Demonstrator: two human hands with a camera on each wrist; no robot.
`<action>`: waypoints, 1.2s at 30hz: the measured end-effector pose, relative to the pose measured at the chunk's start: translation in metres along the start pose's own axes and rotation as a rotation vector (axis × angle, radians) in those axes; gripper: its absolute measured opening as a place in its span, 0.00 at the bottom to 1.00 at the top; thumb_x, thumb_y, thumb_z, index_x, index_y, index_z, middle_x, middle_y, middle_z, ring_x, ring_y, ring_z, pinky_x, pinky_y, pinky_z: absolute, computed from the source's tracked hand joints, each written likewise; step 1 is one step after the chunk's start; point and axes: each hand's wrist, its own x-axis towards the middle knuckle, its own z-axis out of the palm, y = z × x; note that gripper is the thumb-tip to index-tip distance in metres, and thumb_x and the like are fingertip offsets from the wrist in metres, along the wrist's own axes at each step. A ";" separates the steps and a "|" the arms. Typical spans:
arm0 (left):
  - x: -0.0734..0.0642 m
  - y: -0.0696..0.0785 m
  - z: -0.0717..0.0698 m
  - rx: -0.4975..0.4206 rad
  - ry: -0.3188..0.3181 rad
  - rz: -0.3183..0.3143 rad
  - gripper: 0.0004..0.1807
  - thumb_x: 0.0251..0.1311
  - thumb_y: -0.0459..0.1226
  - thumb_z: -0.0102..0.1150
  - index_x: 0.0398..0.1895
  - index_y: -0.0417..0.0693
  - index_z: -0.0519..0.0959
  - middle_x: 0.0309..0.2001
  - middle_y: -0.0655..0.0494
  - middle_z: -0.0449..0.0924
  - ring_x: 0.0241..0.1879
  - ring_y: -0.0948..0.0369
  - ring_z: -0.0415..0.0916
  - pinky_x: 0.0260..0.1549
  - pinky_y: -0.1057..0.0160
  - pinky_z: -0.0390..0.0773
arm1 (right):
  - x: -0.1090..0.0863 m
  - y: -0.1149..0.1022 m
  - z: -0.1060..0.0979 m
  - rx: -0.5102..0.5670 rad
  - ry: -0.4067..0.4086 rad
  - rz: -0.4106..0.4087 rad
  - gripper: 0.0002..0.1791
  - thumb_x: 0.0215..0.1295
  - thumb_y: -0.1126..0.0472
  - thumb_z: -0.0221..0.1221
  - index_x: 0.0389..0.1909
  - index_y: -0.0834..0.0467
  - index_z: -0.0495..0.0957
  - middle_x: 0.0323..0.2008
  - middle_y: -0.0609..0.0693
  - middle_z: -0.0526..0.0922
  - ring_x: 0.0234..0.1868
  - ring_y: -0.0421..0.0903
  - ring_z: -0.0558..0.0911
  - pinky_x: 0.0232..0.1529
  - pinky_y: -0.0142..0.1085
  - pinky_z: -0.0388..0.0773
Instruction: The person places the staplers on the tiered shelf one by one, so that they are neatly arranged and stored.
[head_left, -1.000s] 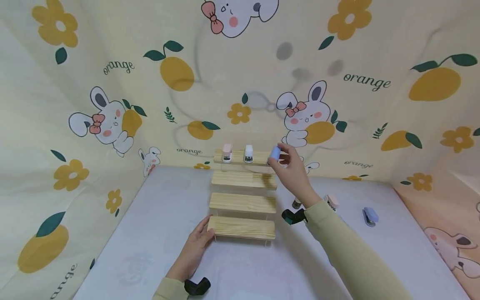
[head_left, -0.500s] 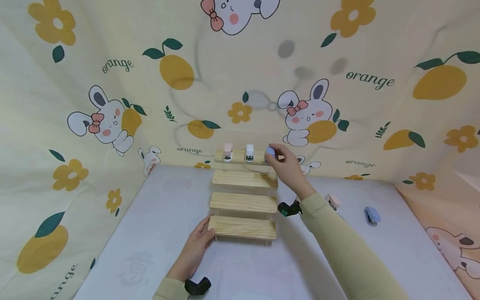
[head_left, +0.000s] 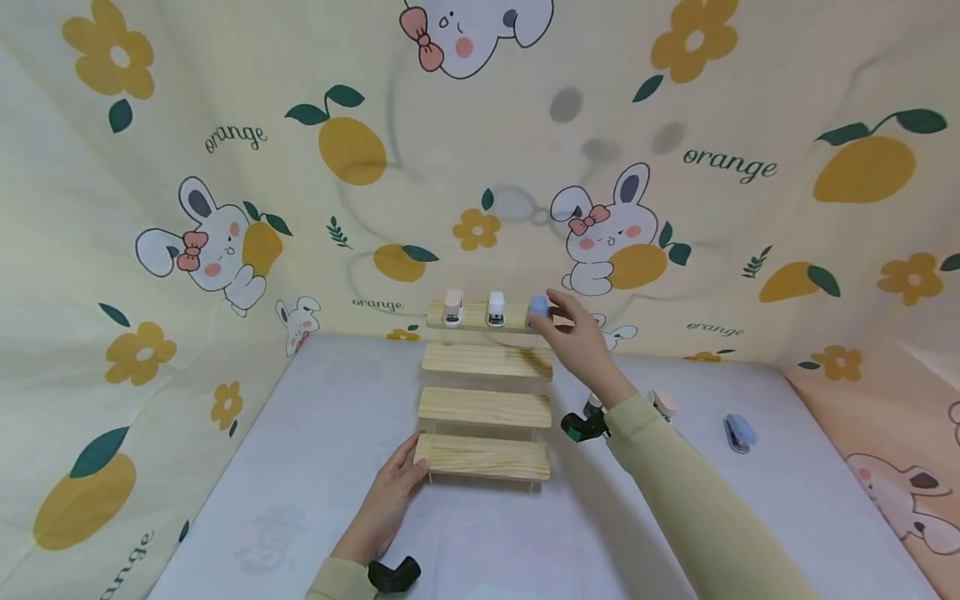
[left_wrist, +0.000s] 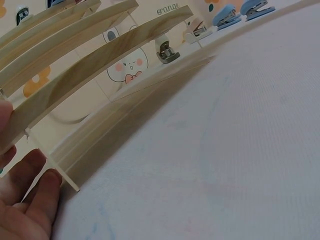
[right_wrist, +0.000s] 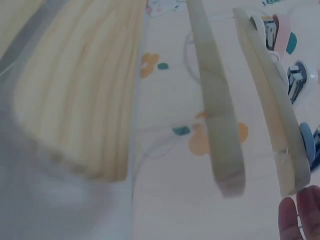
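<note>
A four-step wooden display stand (head_left: 483, 406) rises in front of me. My left hand (head_left: 386, 500) grips the left end of its lowest board, thumb on top and fingers below beside the leg (left_wrist: 52, 160). On the top board stand a pink stapler (head_left: 453, 307), a white stapler (head_left: 497, 307) and, at the right end, a blue stapler (head_left: 537, 307). My right hand (head_left: 585, 346) is at this blue stapler, thumb and index finger loosely spread about it. In the right wrist view, the visible fingers (right_wrist: 288, 217) are off the end of the top board.
Right of the stand, a pink stapler (head_left: 663, 404) and a blue stapler (head_left: 740, 432) lie on the table (head_left: 300, 433). A white stapler (left_wrist: 166, 51) is partly hidden by my right arm in the head view. Two blue staplers show in the left wrist view. A patterned cloth wall stands behind.
The blue stapler has moved left from a tilted hold and now stands upright on the top board. My right index finger has drawn back from it. My left hand has stayed put.
</note>
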 end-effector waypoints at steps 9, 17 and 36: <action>0.000 0.000 0.000 0.005 0.005 -0.008 0.33 0.71 0.41 0.50 0.76 0.51 0.53 0.76 0.51 0.46 0.73 0.55 0.46 0.69 0.53 0.55 | -0.023 0.027 -0.017 -0.069 0.042 0.065 0.38 0.65 0.40 0.57 0.69 0.56 0.62 0.66 0.55 0.67 0.60 0.54 0.72 0.61 0.50 0.71; -0.001 0.000 -0.001 0.011 0.002 0.000 0.34 0.70 0.43 0.52 0.76 0.52 0.53 0.76 0.51 0.46 0.73 0.55 0.46 0.69 0.53 0.55 | -0.042 0.054 -0.023 -0.060 0.030 0.131 0.40 0.64 0.38 0.57 0.70 0.55 0.61 0.65 0.52 0.67 0.59 0.52 0.72 0.60 0.50 0.70; -0.001 -0.001 0.000 0.011 0.001 0.000 0.35 0.69 0.45 0.53 0.76 0.52 0.53 0.76 0.51 0.46 0.73 0.55 0.47 0.69 0.52 0.55 | -0.069 0.100 -0.015 -0.090 0.035 0.227 0.42 0.62 0.36 0.58 0.70 0.57 0.61 0.66 0.57 0.67 0.61 0.57 0.71 0.60 0.50 0.71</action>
